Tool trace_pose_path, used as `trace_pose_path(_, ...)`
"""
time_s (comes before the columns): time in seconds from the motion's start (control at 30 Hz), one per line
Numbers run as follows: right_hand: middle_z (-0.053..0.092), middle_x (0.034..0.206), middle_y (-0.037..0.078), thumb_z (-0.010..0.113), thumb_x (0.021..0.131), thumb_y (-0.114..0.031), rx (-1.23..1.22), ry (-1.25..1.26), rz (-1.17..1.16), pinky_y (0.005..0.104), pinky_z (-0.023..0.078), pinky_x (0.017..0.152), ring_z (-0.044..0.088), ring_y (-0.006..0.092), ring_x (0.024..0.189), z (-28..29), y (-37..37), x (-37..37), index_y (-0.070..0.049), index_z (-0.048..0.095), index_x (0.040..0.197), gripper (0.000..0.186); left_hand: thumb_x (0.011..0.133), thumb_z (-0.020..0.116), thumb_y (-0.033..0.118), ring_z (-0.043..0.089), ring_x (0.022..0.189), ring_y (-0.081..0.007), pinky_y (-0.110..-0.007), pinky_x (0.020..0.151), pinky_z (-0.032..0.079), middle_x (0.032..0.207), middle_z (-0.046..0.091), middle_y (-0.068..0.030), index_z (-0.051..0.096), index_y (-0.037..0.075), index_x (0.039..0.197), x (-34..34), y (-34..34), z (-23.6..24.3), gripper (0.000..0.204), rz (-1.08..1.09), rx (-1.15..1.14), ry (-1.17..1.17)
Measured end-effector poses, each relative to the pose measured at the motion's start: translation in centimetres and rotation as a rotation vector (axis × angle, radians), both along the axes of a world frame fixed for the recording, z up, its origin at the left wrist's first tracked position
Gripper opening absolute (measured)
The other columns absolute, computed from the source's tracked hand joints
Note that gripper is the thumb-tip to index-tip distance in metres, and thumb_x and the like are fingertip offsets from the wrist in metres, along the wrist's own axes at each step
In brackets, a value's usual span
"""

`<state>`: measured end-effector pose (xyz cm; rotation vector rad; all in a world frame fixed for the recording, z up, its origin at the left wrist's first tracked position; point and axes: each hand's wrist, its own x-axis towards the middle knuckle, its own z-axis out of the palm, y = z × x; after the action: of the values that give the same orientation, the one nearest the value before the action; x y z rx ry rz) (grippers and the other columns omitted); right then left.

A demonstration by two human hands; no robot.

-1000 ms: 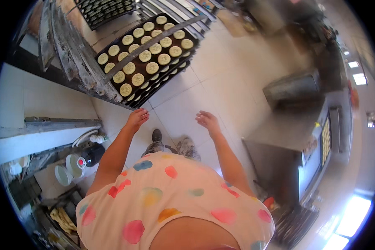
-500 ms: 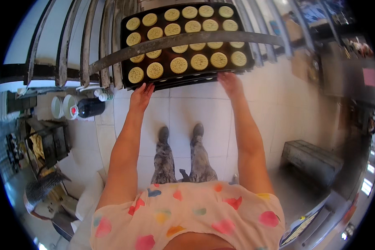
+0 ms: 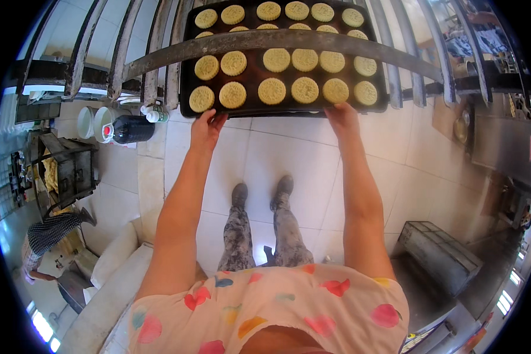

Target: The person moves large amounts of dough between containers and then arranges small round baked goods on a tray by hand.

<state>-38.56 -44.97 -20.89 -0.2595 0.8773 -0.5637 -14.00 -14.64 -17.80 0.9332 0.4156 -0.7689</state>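
A dark baking tray holds rows of round yellow pastries with stamped tops. It lies in a metal rack, whose curved bar crosses above the pastries. My left hand is closed on the tray's near edge, left of the middle, its fingertips at the rim. On the right part of the same edge, my right hand grips too, its fingers partly hidden by the rim. The tray looks about level, its far end cut off by the picture's top.
Slanting metal bars flank the tray. Left on the floor are white buckets, a dark jug and a small white bottle. Another person bends at the far left. A metal box stands at right.
Against the front bar, the tray now shows farther toward me and sits straighter. The dark edges seen below it earlier are mostly hidden. Both hands keep their hold; the whole view has shifted slightly.
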Motion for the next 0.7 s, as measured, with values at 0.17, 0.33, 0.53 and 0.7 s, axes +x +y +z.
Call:
trace_pose_path(0.17,0.058,0.069,0.002,0.058,0.071,0.000,0.014,0.297,0.059,0.0357,0.055,0.072,0.052,0.0153,0.053,2.7,6.3,-7.6,-0.005,0.057,0.076,0.008,0.089,0.056,0.022,0.052,0.107,-0.0340,-0.049,0.100,0.043,0.112,0.053,-0.0155,0.049,0.000,0.112,-7.2,8.4,3.0,0.033,-0.023,0.003,0.087)
trace_pose_path(0.33,0.060,0.071,0.004,0.058,0.071,0.001,0.096,0.360,-0.016,0.0306,0.051,0.063,0.055,0.0158,0.060,4.9,16.6,-16.8,-0.005,0.058,0.074,0.006,0.091,0.047,0.056,0.047,0.120,-0.0264,-0.042,0.102,0.039,0.130,0.048,-0.0140,0.044,0.006,0.129,-3.6,16.6,4.1,0.064,-0.372,0.118,0.054)
trace_pose_path(0.53,0.065,0.092,0.007,0.056,0.067,0.007,0.095,0.238,-0.291,0.0329,0.054,0.070,0.064,0.0207,0.080,8.2,30.7,-25.4,0.000,0.061,0.091,0.025,0.089,0.054,0.054,0.057,0.103,-0.0216,-0.031,0.090,0.045,0.117,0.060,-0.0130,0.052,-0.006,0.123,-4.4,13.4,4.9,0.070,-0.482,0.619,-0.415)
trace_pose_path(0.7,0.064,0.102,0.011,0.054,0.069,0.007,-0.023,0.216,-0.496,0.0365,0.056,0.077,0.065,0.0227,0.087,15.3,40.6,-31.1,0.003,0.054,0.110,0.041,0.091,0.051,0.051,0.058,0.100,-0.0232,-0.034,0.088,0.047,0.115,0.060,-0.0120,0.054,-0.008,0.120,-9.1,17.1,5.2,0.066,-0.616,0.394,-0.363)
